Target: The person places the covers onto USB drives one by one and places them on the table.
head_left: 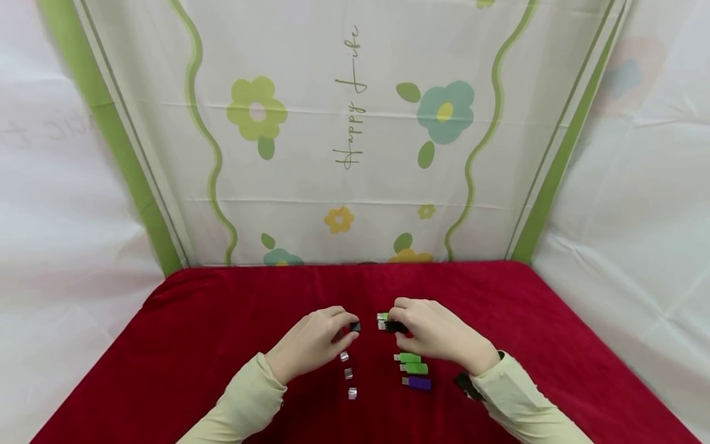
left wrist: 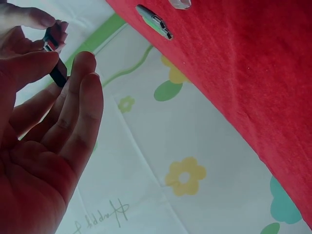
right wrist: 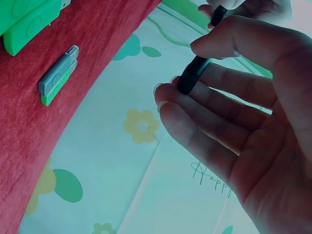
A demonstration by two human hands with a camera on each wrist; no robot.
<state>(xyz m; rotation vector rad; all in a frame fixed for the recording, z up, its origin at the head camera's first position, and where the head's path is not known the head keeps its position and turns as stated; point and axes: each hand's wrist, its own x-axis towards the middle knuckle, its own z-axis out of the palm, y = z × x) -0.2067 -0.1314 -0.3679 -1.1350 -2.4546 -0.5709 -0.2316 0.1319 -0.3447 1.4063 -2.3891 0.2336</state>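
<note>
Between thumb and fingers my left hand (head_left: 310,342) pinches a small black cap (head_left: 355,327), also a black piece (left wrist: 60,75) in the left wrist view. My right hand (head_left: 435,330) grips a black USB stick (head_left: 394,327) by its body, its metal plug pointing left toward the cap. Cap and stick are apart, with a short gap between the hands. Seen from the right wrist, the stick (right wrist: 191,78) lies between thumb and fingertips. Just beyond it, partly hidden in the head view, a green USB stick (head_left: 384,316) lies beside a grey stick (right wrist: 53,78).
Nearer me on the red cloth (head_left: 249,308) lie two green USB sticks (head_left: 415,369) and a purple one (head_left: 418,383). Left of them, three clear caps (head_left: 348,374) form a column. A dark object (head_left: 468,386) sits by the right sleeve. A patterned curtain (head_left: 355,185) stands behind.
</note>
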